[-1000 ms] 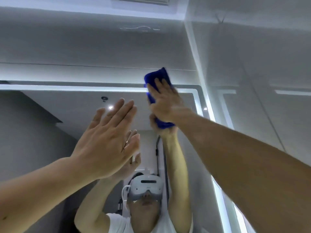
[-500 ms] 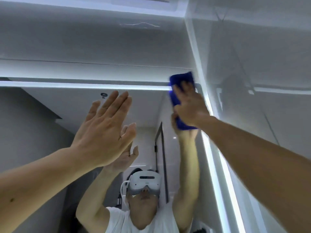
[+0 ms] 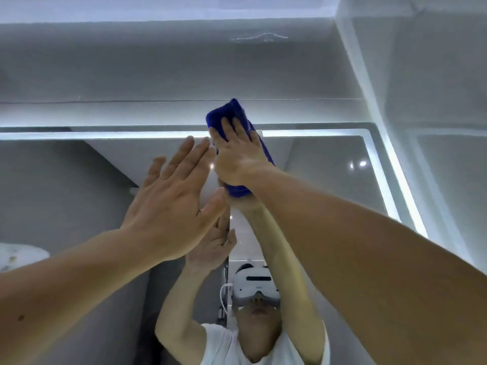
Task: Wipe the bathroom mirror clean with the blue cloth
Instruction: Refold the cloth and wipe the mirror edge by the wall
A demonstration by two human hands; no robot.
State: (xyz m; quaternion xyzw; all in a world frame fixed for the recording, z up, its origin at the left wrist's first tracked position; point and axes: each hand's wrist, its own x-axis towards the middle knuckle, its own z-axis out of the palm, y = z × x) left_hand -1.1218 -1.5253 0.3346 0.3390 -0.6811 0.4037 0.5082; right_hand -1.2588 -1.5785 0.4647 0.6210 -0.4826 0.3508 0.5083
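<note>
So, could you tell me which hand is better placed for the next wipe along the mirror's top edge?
The right hand: it presses the cloth flat on the mirror at the lit top edge. The left hand is open, holds nothing, and sits lower beside it.

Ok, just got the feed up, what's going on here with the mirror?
A person is wiping the bathroom mirror. Their right hand presses the folded blue cloth against the mirror's top edge, over the lit strip, some way left of the top right corner. The left hand is raised beside it, open with fingers straight and holding nothing; whether it touches the glass cannot be told. The work is at the upper part of the mirror.
</note>
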